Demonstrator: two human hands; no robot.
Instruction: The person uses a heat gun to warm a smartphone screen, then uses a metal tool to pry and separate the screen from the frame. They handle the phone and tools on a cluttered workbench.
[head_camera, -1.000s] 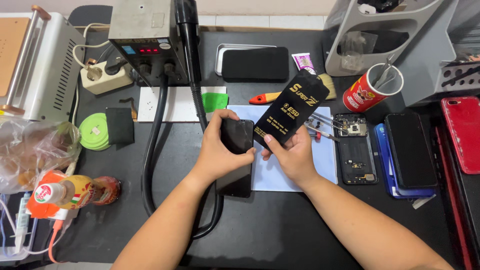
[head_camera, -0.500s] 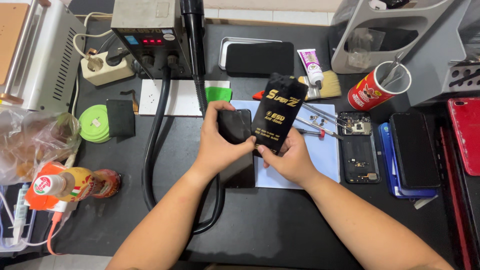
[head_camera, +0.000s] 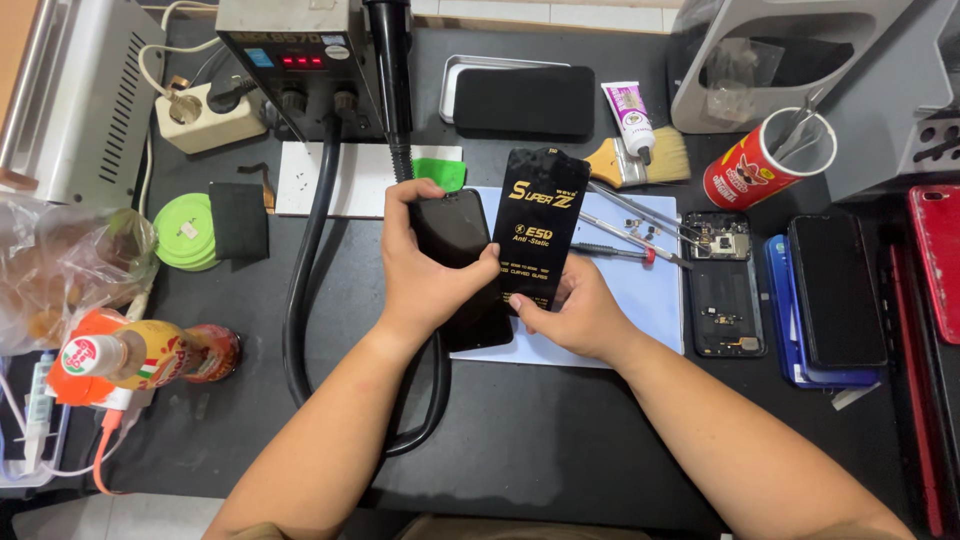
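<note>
From the head camera, the left hand (head_camera: 425, 275) wraps a dark phone (head_camera: 462, 262) from its left side, thumb across the glass and fingers curled round the top edge, its grip pressed firmly on the body. The phone lies screen up, tilted slightly, its lower end over the pale blue work mat (head_camera: 640, 290) on the black bench (head_camera: 560, 450). The right hand (head_camera: 570, 315) pinches the bottom of a flat black packet with gold lettering (head_camera: 538, 225), thumb on the front and fingers behind; the packet stands upright just beside the phone, its left edge touching or overlapping the phone's right side. On the mat behind the packet lie thin metal tools (head_camera: 630, 225) and a red-tipped screwdriver. Further right an opened phone shell (head_camera: 720, 285) rests next to a stack of phones (head_camera: 830, 295). A red cup holding tools (head_camera: 765, 165) stands near a flat brush (head_camera: 640, 160). A thick black hose (head_camera: 300, 300) loops down from the rework station (head_camera: 290, 55) at the bench's far edge.
</note>
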